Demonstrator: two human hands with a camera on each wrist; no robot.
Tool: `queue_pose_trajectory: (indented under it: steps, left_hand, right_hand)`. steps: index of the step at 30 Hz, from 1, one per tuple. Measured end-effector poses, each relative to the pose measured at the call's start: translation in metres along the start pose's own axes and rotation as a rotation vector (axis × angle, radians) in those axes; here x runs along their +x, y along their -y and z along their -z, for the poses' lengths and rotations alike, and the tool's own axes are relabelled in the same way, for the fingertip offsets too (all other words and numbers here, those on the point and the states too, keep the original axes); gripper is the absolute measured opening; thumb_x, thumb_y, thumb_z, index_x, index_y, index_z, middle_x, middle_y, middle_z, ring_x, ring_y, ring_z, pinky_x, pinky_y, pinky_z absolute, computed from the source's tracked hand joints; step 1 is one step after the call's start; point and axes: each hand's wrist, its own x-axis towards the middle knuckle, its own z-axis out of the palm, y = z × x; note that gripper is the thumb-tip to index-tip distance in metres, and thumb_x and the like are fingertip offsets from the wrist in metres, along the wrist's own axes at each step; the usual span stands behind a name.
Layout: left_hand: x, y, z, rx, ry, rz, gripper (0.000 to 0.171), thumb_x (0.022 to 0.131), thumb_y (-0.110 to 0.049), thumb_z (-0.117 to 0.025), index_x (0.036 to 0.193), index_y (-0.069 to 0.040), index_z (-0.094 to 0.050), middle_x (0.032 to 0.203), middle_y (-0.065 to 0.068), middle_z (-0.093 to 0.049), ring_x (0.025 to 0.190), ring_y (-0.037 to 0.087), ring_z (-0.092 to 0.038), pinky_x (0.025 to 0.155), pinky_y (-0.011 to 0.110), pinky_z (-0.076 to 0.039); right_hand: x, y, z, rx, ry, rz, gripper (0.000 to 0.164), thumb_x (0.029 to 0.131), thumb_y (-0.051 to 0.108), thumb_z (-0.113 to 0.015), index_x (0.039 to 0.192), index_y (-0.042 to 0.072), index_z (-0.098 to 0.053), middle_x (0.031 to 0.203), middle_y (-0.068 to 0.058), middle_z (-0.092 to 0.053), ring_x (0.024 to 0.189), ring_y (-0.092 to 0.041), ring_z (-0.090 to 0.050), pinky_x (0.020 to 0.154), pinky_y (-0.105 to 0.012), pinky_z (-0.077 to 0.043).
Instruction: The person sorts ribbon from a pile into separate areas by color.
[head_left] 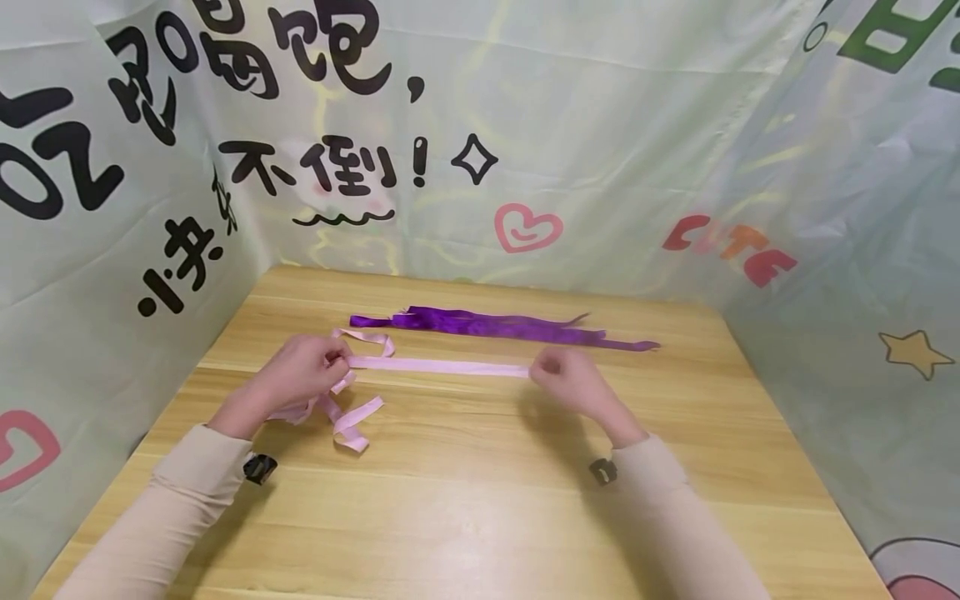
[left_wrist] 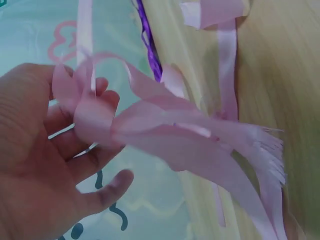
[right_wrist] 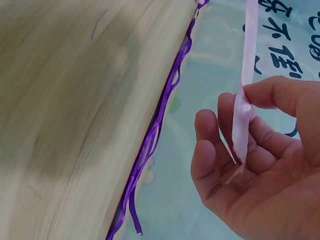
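A pale pink ribbon (head_left: 438, 365) is stretched taut between my two hands above the wooden table (head_left: 480, 500). My left hand (head_left: 303, 371) pinches it near a bunch of loops and loose tails (head_left: 352, 425) that hang down to the table. In the left wrist view the pink ribbon (left_wrist: 165, 130) is wrapped over the fingers (left_wrist: 95, 112), with frayed ends to the right. My right hand (head_left: 562, 377) pinches the ribbon's other end; in the right wrist view the pink ribbon (right_wrist: 242, 107) sits between thumb and fingers (right_wrist: 220, 135).
A bundle of purple ribbons (head_left: 495, 327) lies across the table behind my hands, also seen as purple ribbons (right_wrist: 150, 145) in the right wrist view. Printed fabric walls (head_left: 525, 150) enclose the table at the back and on both sides.
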Motion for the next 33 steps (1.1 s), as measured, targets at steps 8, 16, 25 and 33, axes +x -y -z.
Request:
queue_pose_trajectory:
  steps: [8,16,25,33]
  left_hand:
    - [-0.002,0.003,0.003,0.192,-0.133,-0.009,0.013,0.092,-0.012,-0.061,0.087,-0.013,-0.073,0.065,-0.006,-0.063,0.063,0.017,-0.055,0.073,0.046,-0.042]
    - [-0.008,0.013,0.014,0.227,-0.21,0.076,0.018,0.091,-0.014,-0.059,0.087,-0.008,-0.075,0.073,0.004,-0.071,0.067,0.026,-0.063,0.079,0.055,-0.046]
    - [-0.015,0.019,0.025,0.21,-0.234,0.163,0.021,0.09,-0.015,-0.055,0.084,-0.01,-0.074,0.07,0.002,-0.067,0.067,0.024,-0.059,0.078,0.055,-0.041]
    - [-0.017,0.023,0.03,0.204,-0.22,0.18,0.023,0.096,-0.022,-0.058,0.079,-0.011,-0.068,0.061,0.0,-0.055,0.061,0.022,-0.049,0.07,0.043,-0.034]
  right_hand:
    - [0.0,-0.004,0.003,-0.004,0.002,-0.01,0.016,0.101,0.019,-0.064,0.103,0.006,-0.073,0.095,-0.009,-0.074,0.086,-0.02,-0.066,0.086,-0.045,-0.058]
    - [-0.002,-0.011,0.011,-0.022,-0.027,-0.027,0.017,0.1,0.021,-0.064,0.103,0.007,-0.074,0.093,-0.007,-0.074,0.085,-0.02,-0.066,0.089,-0.048,-0.058]
    - [-0.009,-0.015,0.021,-0.017,-0.045,-0.033,0.019,0.1,0.02,-0.064,0.106,0.005,-0.074,0.096,-0.009,-0.075,0.087,-0.021,-0.067,0.086,-0.047,-0.057]
    - [-0.02,-0.028,0.035,0.019,-0.088,-0.038,0.02,0.102,0.019,-0.064,0.11,0.004,-0.074,0.103,-0.012,-0.076,0.094,-0.025,-0.069,0.091,-0.051,-0.057]
